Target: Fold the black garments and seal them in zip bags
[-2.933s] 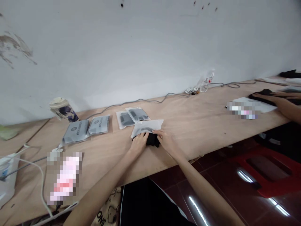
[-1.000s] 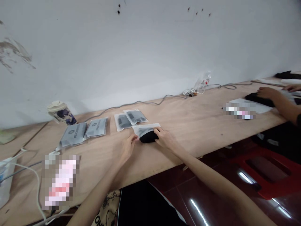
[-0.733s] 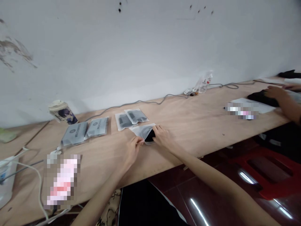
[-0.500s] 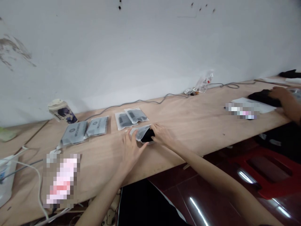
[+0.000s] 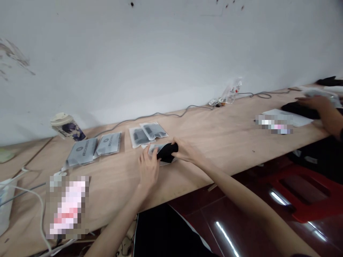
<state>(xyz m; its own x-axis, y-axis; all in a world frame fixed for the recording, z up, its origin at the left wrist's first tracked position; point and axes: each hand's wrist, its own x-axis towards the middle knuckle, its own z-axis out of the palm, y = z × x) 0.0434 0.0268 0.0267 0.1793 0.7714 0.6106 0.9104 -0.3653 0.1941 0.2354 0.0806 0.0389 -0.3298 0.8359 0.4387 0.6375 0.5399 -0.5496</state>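
A small frosted plastic bag (image 5: 162, 163) lies in front of me on the wooden table, with a folded piece of black fabric (image 5: 166, 154) partly out of its opening. My left hand (image 5: 149, 167) grips the bag's left side, its fingers curled at the fabric's edge. At the other end, my right hand (image 5: 186, 150) pinches the black fabric between thumb and fingers, slightly raised. Just behind, two filled frosted bags (image 5: 139, 137) overlap. Further left sit two grey printed packages (image 5: 83, 151).
A paper cup (image 5: 68, 126) leans near the wall at left. A cable (image 5: 150, 117) runs along the wall to a clear plastic wrapper (image 5: 233, 92). White cords (image 5: 40, 203) cross the left side. At right, a co-worker's hand (image 5: 313, 102) touches black fabric.
My right hand has drawn more of the black fabric out of the bag. My left hand's fingers have closed in from a wider spread. The co-worker's hand has shifted left.
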